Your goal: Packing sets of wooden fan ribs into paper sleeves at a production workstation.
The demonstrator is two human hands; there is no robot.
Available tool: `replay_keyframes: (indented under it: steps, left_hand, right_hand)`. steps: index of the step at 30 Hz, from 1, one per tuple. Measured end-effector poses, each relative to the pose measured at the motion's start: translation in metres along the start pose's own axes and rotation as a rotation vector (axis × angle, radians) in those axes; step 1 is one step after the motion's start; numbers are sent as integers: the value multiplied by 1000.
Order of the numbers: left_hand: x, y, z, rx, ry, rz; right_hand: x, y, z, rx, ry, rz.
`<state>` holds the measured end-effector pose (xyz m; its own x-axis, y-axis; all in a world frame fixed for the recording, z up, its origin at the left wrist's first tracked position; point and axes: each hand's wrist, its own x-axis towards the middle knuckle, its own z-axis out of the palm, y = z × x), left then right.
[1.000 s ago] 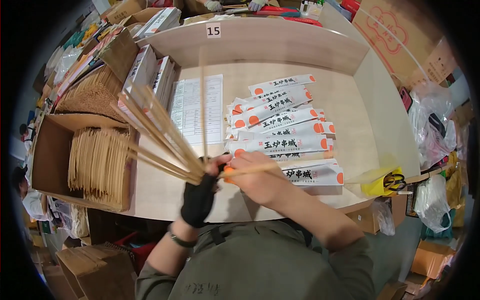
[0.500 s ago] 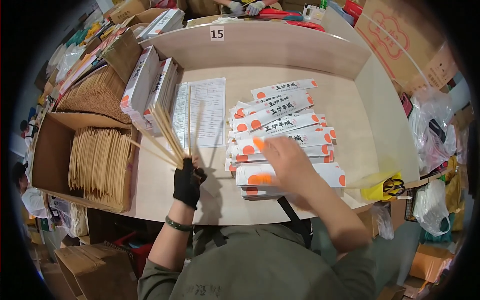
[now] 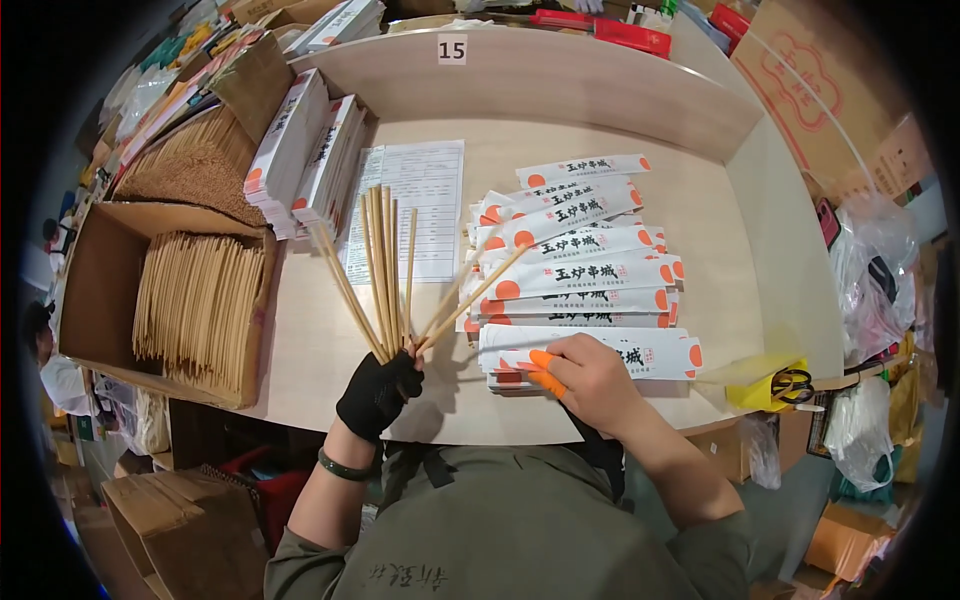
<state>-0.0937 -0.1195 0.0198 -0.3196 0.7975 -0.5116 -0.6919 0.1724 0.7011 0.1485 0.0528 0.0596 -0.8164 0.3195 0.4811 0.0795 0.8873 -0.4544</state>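
Observation:
My left hand (image 3: 380, 395), in a black fingerless glove, is closed around the lower ends of several wooden chopsticks (image 3: 378, 265). They fan out upward over the table, some leaning left and some right. My right hand (image 3: 597, 385) has orange covers on its thumb and a finger. Its fingertips pinch at the left part of the top white paper sleeve (image 3: 660, 356) on the near stack. Beyond that stack, a pile of sleeves (image 3: 585, 240) with orange dots and dark lettering lies overlapping, slightly askew.
Left of me stands a cardboard box (image 3: 92, 300) packed with chopsticks (image 3: 200, 310). Behind it are more chopsticks (image 3: 180, 170) and bundled sleeves (image 3: 290, 145). A printed sheet (image 3: 425, 205) lies on the table. Scissors (image 3: 792, 385) in a yellow holder hang at the right edge. Low panels (image 3: 600, 85) border the table.
My right hand has moved down and nearer, from above the pile's near part to the near stack. My left hand has tilted, and its chopsticks have spread wider, some now leaning right.

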Motion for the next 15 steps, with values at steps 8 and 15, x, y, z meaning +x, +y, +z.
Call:
replay_keyframes:
  steps: [8,15]
  left_hand:
    - [-19,14,-4,691,330,450]
    - [-37,24,-17,786,320,568]
  right_hand:
    - [13,-5,-12,448,-11,666]
    - [29,-7,-33,713,9,819]
